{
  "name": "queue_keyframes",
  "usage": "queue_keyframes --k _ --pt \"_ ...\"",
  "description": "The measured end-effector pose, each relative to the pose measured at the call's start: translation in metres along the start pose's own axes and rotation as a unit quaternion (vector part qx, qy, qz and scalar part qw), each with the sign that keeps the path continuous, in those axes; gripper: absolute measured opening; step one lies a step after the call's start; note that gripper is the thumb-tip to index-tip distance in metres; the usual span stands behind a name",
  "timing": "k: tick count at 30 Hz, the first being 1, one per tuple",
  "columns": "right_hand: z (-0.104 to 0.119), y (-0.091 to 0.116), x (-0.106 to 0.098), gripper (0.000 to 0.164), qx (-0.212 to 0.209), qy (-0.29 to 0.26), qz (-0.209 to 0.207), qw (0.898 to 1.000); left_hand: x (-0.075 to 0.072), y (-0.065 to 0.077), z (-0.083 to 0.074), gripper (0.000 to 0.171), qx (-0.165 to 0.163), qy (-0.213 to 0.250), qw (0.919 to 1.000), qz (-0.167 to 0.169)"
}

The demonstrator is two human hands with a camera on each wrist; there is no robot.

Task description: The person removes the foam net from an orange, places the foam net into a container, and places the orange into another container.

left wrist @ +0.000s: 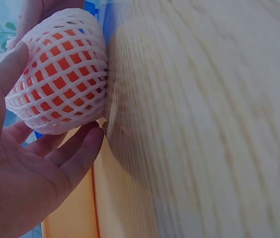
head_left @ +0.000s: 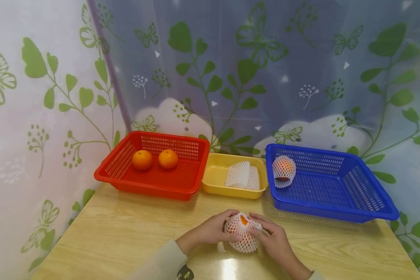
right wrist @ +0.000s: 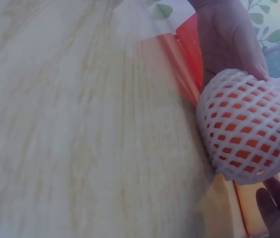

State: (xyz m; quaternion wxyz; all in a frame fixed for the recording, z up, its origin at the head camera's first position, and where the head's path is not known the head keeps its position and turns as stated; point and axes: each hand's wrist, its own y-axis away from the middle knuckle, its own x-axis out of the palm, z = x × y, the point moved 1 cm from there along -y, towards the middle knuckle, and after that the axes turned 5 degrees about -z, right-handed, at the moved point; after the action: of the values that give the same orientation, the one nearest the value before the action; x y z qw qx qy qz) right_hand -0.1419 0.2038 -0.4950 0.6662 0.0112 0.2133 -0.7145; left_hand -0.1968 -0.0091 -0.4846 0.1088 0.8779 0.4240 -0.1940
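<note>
Fruit (head_left: 244, 220), bright orange, sits at the lower centre of the head view inside a white foam net (head_left: 245, 242), with a patch of bare peel showing through the gap at its top. The person's left hand (head_left: 217, 228) holds it from the left, thumb on the near side and fingers curved around. The right hand (head_left: 274, 238) grips from the right, thumb and fingers pinching the net near its bunched upper edge. Whether the fruit bears its weight on the wooden table (head_left: 126, 233) I cannot tell; the left wrist view shows it right up against the wood.

At the left of the middle stands a red basket (head_left: 150, 190) with 2 bare oranges (head_left: 168, 159) side by side. Just right of it, a yellow tray (head_left: 213, 171) contains loose white foam pieces (head_left: 237, 175). Further right, a blue basket (head_left: 322, 212) has 1 netted fruit (head_left: 284, 168) against its left wall. A pale sleeve (head_left: 162, 262) and dark wristband (head_left: 186, 273) show at the bottom edge. Behind everything, a cloth backdrop (head_left: 210, 112) bears green leaves and butterflies.
</note>
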Motion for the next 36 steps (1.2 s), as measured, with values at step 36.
queue_keyframes --k 36 --pt "0.0047 0.0013 0.0071 0.038 0.049 -0.012 -0.005 0.999 0.0047 0.0008 -0.0075 0.021 0.07 -0.005 0.9824 -0.173"
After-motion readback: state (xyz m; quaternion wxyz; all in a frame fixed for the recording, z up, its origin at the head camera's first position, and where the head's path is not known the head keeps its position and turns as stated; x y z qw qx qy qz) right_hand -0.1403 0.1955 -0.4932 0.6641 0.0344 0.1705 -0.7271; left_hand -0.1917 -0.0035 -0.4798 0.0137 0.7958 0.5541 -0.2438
